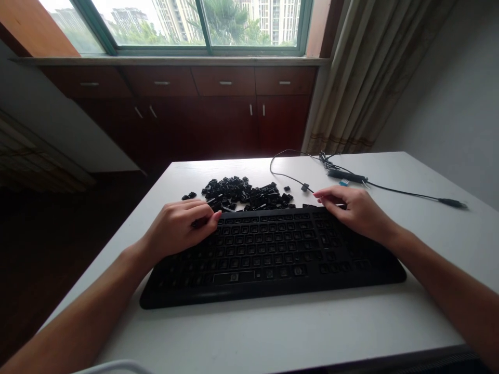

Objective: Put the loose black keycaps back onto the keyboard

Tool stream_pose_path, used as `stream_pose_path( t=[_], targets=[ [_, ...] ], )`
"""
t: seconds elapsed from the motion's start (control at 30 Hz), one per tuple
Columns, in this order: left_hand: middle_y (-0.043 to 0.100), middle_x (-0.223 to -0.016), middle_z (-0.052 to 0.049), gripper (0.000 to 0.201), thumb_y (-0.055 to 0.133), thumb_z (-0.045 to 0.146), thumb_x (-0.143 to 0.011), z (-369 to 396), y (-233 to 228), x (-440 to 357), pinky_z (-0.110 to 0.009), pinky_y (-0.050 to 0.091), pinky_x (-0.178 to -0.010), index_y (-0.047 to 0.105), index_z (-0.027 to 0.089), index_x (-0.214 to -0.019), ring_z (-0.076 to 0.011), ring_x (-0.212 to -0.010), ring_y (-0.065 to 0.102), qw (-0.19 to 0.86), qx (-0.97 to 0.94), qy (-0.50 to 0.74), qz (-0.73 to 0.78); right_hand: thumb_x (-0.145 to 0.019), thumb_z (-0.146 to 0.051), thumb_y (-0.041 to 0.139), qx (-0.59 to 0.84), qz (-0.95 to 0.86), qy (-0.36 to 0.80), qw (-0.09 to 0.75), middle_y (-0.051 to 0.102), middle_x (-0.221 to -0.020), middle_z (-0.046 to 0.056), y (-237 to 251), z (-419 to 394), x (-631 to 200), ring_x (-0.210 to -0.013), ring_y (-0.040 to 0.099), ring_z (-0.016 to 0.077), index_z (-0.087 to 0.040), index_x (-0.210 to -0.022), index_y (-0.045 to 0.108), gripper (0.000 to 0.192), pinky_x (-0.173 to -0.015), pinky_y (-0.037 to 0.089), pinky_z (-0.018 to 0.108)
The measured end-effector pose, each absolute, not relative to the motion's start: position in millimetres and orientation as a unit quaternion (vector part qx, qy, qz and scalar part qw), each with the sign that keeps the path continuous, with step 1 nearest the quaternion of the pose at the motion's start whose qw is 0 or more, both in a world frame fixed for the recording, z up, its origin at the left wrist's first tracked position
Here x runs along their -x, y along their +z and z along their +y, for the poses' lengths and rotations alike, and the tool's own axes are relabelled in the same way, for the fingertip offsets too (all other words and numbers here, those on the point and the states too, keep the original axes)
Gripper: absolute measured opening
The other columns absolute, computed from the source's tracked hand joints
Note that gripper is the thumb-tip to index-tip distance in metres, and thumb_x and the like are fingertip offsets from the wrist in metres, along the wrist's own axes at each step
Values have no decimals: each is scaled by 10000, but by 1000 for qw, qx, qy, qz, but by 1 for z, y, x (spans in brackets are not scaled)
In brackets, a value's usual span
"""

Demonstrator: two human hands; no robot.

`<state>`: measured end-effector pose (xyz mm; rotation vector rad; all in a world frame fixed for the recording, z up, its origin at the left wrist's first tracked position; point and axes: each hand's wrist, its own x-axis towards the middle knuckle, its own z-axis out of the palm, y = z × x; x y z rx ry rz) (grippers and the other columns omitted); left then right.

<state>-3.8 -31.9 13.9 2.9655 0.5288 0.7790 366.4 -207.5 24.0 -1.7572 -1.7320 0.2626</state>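
Observation:
A black keyboard (273,249) lies on the white table, its keycaps off and its sockets showing. My left hand (187,226) rests over its upper left part, fingers curled and thumb tip against the forefinger; what they hold, if anything, is hidden. At the keyboard's far right edge, my right hand (353,208) has its fingertips closed at the thin black cable (275,169). A small dark square piece (305,187) sits by the cable near those fingertips. Behind the keyboard is a heap of loose black keycaps (234,189), close to my left fingers.
Coiled cable (325,158), a dark stick-like part (346,175), a small blue item (343,183) and a plug (452,202) lie at the back right of the table (273,332). A white curved edge (113,366) shows at the bottom left. Red-brown cabinets (195,119) stand beyond.

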Motion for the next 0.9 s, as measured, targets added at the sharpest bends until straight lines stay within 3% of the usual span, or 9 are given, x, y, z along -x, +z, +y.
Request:
stream_pose_path(
  t=[0.43, 0.67, 0.9],
  targets=[
    [430, -626, 32, 288, 644, 211, -900, -29, 11, 6, -273, 329, -587, 481, 177, -665, -99, -578, 358, 30, -952, 254, 169, -1001, -386, 473, 648, -711, 60, 266, 731, -1205, 53, 22, -205, -387, -1135, 649, 248, -247, -1224, 707, 352, -1049, 478, 427],
    [439, -635, 32, 282, 656, 205, -895, -30, 13, 5, -269, 324, -573, 492, 176, -667, -91, -572, 352, 25, -951, 258, 167, -1039, -547, 226, 633, -723, 150, 233, 670, -1298, 69, 27, -204, -384, -1214, 591, 264, -294, -1285, 691, 583, -1075, 421, 442],
    [439, -627, 38, 298, 672, 208, -895, -31, 14, 5, -260, 326, -578, 492, 172, -661, -83, -575, 350, 15, -952, 256, 167, -997, -651, 122, 680, -668, 149, 265, 683, -1292, 100, 29, -207, -382, -1214, 592, 301, -227, -1233, 717, 768, -1047, 420, 456]
  ],
)
